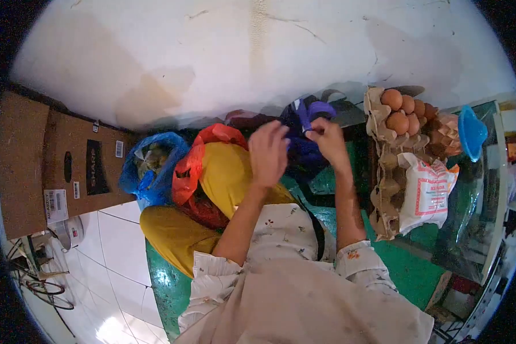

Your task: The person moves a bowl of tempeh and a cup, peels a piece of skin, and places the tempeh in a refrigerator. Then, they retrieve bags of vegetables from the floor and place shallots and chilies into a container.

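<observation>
My right hand [328, 140] pinches a purple strap [304, 114] at the top of a dark blue bag [304, 157]. The strap's upper part curves in a loop, and a small white patch shows beside it. Just left of the bag is my left hand [268, 153], its fingers raised, slightly blurred and a little apart, with nothing visible in them. The bag rests on a green surface [350, 166] against the wall, partly hidden by my hands and forearms.
At the right, an egg carton [387, 198] carries brown eggs [398, 122] and a white printed packet [427, 194], near a blue plastic dish [472, 133]. To the left are a red plastic bag [190, 178], a blue plastic bag [133, 169] and a cardboard box [69, 149].
</observation>
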{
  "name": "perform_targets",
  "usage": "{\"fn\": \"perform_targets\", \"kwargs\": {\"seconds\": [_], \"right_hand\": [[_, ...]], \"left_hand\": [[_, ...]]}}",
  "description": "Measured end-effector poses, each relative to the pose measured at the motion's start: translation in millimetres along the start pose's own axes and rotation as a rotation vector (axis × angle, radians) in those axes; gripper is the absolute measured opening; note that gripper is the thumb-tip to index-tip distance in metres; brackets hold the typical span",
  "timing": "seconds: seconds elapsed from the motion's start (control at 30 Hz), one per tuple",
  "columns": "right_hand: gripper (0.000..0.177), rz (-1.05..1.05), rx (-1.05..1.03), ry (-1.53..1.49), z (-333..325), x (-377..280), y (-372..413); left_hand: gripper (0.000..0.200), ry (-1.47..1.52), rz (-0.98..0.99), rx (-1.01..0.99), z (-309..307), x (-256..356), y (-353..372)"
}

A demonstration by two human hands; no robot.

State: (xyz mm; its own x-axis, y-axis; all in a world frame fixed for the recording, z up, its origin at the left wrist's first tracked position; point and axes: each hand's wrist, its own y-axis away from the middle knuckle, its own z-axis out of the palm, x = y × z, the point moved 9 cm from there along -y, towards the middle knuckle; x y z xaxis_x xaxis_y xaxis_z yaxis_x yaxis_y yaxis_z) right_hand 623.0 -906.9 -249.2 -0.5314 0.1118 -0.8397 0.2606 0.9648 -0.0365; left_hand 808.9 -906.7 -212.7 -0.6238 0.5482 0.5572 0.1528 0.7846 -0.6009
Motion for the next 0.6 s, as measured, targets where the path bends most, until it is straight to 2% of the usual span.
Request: {"fn": "perform_targets", "kwargs": {"seconds": [0.07, 0.13, 0.2, 0.23, 0.3, 0.33, 0.4, 0.53, 0.6], "right_hand": [[0.019, -0.011, -0.021, 0.106, 2.5, -9.8, 1.9], [0.017, -0.029, -0.005, 0.177, -0.7, -18.1, 3.3], [0.016, -0.063, -0.019, 0.189, -0.7, -18.2, 3.6], [0.015, -0.101, -0.040, 0.202, 0.0, -20.2, 3.6], [0.015, -0.081, -0.030, 0.252, -5.4, -21.2, 0.7], [0.015, -0.059, -0.017, 0.297, -9.0, -22.9, -0.6], [0.018, -0.010, 0.020, 0.330, -19.4, -29.5, -2.5], [0.017, 0.003, 0.143, 0.411, -30.8, -37.0, -5.8], [0.017, 0.020, 0.140, 0.388, -29.4, -30.9, -8.7]], "left_hand": [[0.027, 0.090, 0.282, -0.278, 34.0, 32.2, 15.2], [0.026, 0.147, 0.225, -0.321, 41.4, 35.9, 16.3], [0.025, -0.043, 0.169, -0.451, 57.1, 30.3, 19.5], [0.025, -0.040, 0.168, -0.452, 57.8, 29.5, 20.4], [0.023, -0.100, 0.250, -0.617, 71.1, 26.5, 31.1], [0.023, -0.101, 0.252, -0.620, 72.1, 23.8, 34.2], [0.014, -0.091, 0.321, -0.460, 57.8, 28.9, 36.5], [0.016, -0.084, 0.375, -0.492, 46.4, 27.2, 46.7], [0.018, -0.111, 0.391, -0.536, 42.2, 26.0, 51.1]]}}
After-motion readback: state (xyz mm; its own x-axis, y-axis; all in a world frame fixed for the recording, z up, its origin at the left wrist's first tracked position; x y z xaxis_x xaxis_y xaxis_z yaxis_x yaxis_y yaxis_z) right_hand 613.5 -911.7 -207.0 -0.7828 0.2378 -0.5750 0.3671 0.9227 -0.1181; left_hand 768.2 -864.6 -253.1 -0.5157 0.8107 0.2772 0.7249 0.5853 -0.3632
